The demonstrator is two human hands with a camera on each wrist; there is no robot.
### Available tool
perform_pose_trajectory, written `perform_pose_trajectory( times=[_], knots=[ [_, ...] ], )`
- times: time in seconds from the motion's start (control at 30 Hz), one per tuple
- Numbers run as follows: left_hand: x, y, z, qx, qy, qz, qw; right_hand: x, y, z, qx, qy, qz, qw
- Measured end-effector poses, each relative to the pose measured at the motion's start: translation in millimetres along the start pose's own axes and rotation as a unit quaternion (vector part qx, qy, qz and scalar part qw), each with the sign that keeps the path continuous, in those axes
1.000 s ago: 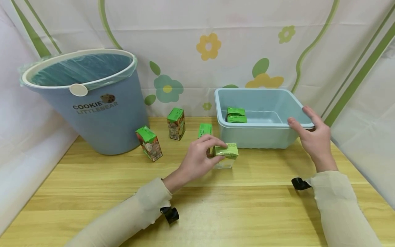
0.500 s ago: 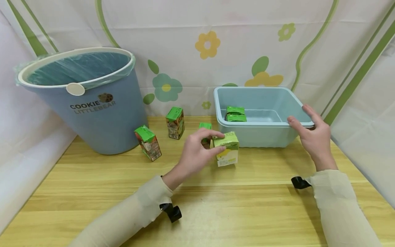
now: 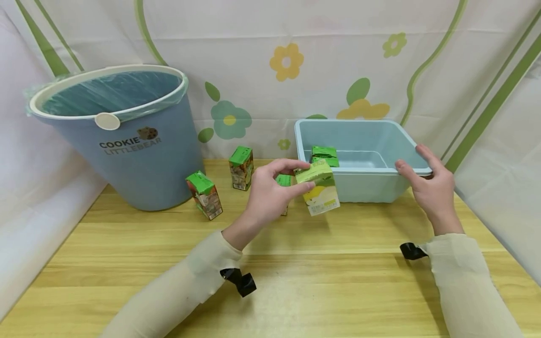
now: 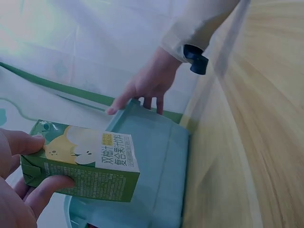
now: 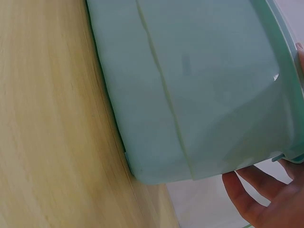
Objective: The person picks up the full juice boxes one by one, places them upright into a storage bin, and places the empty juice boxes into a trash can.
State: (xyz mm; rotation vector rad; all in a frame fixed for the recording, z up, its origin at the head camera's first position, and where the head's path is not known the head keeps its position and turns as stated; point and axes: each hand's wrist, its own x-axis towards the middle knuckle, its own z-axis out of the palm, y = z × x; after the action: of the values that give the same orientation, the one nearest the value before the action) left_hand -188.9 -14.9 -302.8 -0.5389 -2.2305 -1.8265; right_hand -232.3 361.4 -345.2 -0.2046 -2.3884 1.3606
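My left hand (image 3: 270, 190) pinches a juice box (image 3: 322, 190) by its top end, thumb on one side and fingers on the other. The box has a pale green top and yellow fruit printed on white. It hangs tilted above the table, in front of the light blue plastic bin (image 3: 363, 188). At the bin's right front corner, my right hand (image 3: 435, 195) grips the rim. The right wrist view shows its fingers (image 5: 244, 194) against the bin's outer side. Inside the bin, at the left, stand two green-topped cartons (image 3: 324, 152), partly hidden by the front wall.
Behind my left hand a green-topped carton (image 3: 284, 180) is partly hidden. Two more brown-and-green drink cartons, a tilted one (image 3: 205, 197) and an upright one (image 3: 242, 169), are further left. A blue trash can (image 3: 156, 173) with a plastic liner stands at the back left.
The juice box has come up off the table in my left hand, tilting and shifting slightly right toward the bin. My right hand stays on the rim.
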Motion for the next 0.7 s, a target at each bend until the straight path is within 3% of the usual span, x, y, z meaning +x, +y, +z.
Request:
perform_pose_trajectory(
  times=[0.17, 0.37, 0.7],
  knots=[
    [5.2, 9.2, 0.6, -0.064, -0.007, -0.032, 0.9974, 0.7, 0.5, 0.0, 0.0, 0.002, -0.001, 1.0],
    [13.4, 21.7, 1.7, -0.164, -0.006, -0.053, 0.9851, -0.1, -0.3, 0.1, 0.0, 0.004, 0.0, 1.0],
    [30.5, 34.9, 4.3, -0.201, 0.029, -0.036, 0.9784, 0.0, 0.4, -0.3, -0.001, 0.003, 0.0, 1.0]
  ],
)
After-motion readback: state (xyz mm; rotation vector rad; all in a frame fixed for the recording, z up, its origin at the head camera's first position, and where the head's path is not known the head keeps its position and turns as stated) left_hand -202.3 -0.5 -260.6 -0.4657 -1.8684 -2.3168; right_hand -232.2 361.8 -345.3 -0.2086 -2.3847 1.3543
